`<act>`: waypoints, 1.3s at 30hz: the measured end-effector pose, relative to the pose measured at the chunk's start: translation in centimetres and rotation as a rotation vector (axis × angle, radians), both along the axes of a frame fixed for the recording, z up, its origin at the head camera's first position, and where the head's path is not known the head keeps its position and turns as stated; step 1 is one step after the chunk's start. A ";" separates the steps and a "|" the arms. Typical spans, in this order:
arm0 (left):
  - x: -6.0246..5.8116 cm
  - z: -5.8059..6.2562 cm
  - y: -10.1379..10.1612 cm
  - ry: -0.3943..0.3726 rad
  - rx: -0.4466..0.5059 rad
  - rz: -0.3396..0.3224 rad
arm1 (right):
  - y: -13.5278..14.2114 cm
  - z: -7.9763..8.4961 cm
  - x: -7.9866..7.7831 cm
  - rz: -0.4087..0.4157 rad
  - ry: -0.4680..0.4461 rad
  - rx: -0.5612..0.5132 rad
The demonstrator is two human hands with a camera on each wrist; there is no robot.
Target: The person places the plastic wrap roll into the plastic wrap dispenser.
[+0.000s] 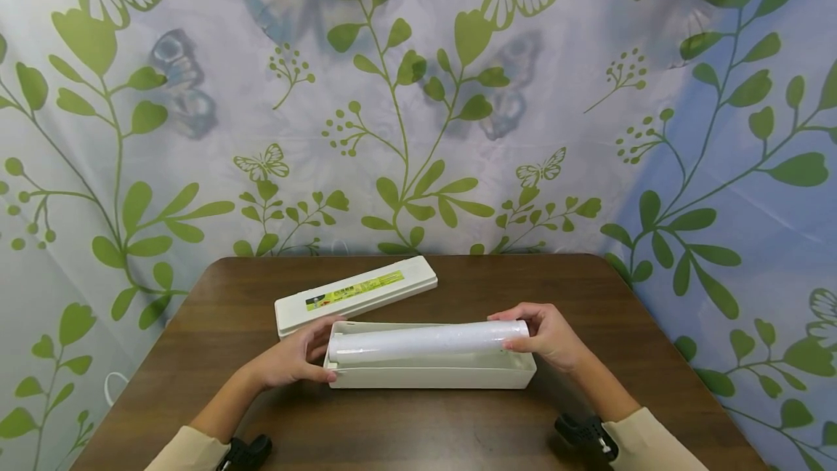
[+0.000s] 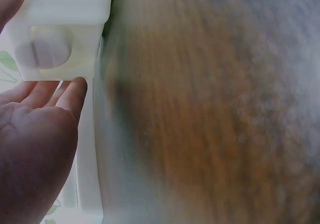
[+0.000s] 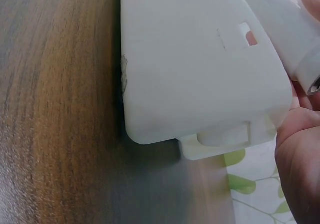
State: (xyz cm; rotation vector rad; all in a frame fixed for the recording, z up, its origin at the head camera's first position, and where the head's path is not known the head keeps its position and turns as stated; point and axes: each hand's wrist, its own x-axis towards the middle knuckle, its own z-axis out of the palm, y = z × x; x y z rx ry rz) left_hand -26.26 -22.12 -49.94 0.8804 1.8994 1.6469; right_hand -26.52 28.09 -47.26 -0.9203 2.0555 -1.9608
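A roll of clear plastic wrap [image 1: 425, 340] lies lengthwise in an open, long white box [image 1: 431, 379]. Its left end sits inside the box, while the right end is raised above the rim. My right hand [image 1: 548, 336] pinches that raised end between thumb and fingers; the right wrist view shows the hollow end of the roll [image 3: 282, 31] above the box wall [image 3: 190, 73]. My left hand [image 1: 297, 356] grips the left end of the box, thumb at the front corner and fingers at the back. In the left wrist view, fingertips touch the edge of the box's end wall [image 2: 82, 58].
Behind the box, angled on the brown wooden table [image 1: 510, 286], lies a long white lid [image 1: 413, 272] with a yellow-green label [image 1: 356, 291]. A curtain with green leaves and butterflies [image 1: 405, 129] hangs behind the table.
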 end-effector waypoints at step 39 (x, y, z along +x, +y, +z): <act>-0.3 -0.2 0.0 0.010 -0.018 0.013 | 0.5 1.1 0.6 -0.120 0.153 0.394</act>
